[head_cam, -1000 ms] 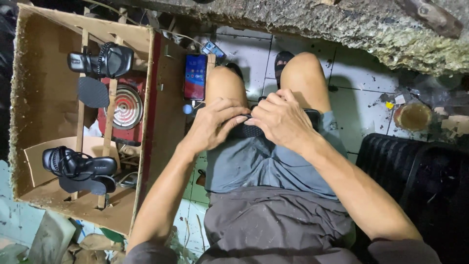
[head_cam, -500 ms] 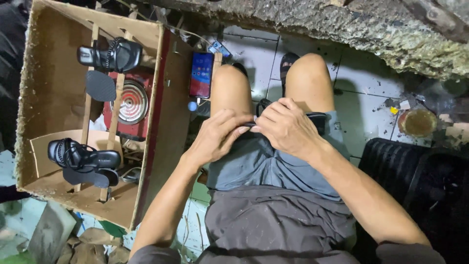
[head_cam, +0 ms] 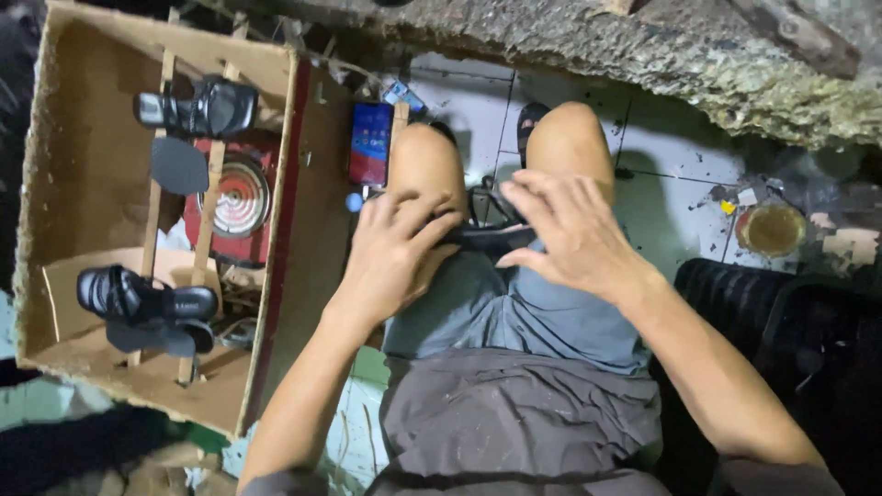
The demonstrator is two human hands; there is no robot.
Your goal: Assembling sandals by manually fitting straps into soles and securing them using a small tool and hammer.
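I sit with both knees bare and a black strappy sandal [head_cam: 490, 220] lying across my lap between them. My left hand [head_cam: 395, 253] curls over my left thigh, its fingers gripping the sandal's left end. My right hand [head_cam: 570, 230] hovers over the sandal's right side with fingers spread, fingertips touching or just above it; I cannot tell if it grips. Most of the sandal is hidden under the two hands.
A big cardboard box [head_cam: 69, 138] stands at the left with wooden slats, a black sandal [head_cam: 197, 108] up top, another black sandal [head_cam: 142, 298] lower down and a red round heater [head_cam: 234, 197]. A phone [head_cam: 370, 142] leans beside it. A small tin [head_cam: 770, 228] sits right, under a rough concrete ledge [head_cam: 643, 55].
My right hand has opened and lifted off the sandal, fingers now spread. The view has shifted slightly, so the box sits further left and lower.
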